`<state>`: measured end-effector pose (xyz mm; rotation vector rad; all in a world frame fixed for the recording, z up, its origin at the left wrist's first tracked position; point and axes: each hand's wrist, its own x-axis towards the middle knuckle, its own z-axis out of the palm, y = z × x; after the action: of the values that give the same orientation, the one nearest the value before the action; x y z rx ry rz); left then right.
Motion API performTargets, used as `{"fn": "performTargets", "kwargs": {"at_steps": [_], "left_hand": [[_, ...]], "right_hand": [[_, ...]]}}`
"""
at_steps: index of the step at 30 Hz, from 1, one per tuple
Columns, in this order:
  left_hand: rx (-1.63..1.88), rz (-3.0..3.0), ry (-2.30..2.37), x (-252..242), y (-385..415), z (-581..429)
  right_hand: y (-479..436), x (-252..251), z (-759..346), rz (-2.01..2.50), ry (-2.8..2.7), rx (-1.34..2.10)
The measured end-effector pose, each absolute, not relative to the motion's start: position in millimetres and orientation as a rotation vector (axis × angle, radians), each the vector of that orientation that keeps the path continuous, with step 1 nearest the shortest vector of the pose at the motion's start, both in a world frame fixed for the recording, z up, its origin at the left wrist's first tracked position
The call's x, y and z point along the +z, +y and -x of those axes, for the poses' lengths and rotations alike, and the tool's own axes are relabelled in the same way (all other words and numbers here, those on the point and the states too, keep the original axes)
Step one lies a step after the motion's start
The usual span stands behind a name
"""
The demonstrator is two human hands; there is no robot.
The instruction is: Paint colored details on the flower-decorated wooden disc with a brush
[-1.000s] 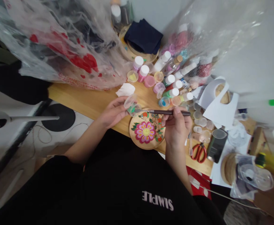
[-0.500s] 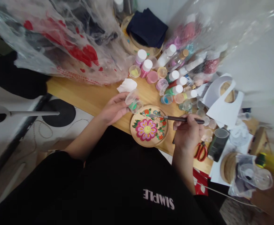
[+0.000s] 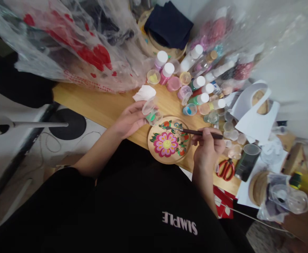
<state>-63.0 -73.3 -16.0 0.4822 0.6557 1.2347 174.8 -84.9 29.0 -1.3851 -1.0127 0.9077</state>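
In my left hand is a small clear lidded cup, tilted with its lid flipped up and green paint inside. My right hand is closed on the dark handle of a palette knife. Its thin metal blade points left, over the upper part of a round wooden plate. A pink flower with a yellow centre and orange-red fruits with green leaves decorate the plate. Whether the blade touches the plate I cannot tell. The plate lies at the table's near edge, just right of the cup.
Beyond the plate stand several white-capped paint bottles and small paint cups. A crumpled white tissue lies behind my left hand. Red-handled pliers and a dark phone are at the right. A plastic bag fills the back left.
The palette knife and my right hand have shifted slightly left over the plate. My left hand still holds the cup. The view has moved a little.
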Motion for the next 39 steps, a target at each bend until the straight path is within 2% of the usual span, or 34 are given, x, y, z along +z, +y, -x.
{"fn": "performTargets", "kwargs": {"at_steps": [39], "left_hand": [[1.24, -0.468, 0.653, -11.6, -72.6, 61.5]], "right_hand": [[-90.6, 35.6, -173.1, 1.424, -1.2, 0.778]]}}
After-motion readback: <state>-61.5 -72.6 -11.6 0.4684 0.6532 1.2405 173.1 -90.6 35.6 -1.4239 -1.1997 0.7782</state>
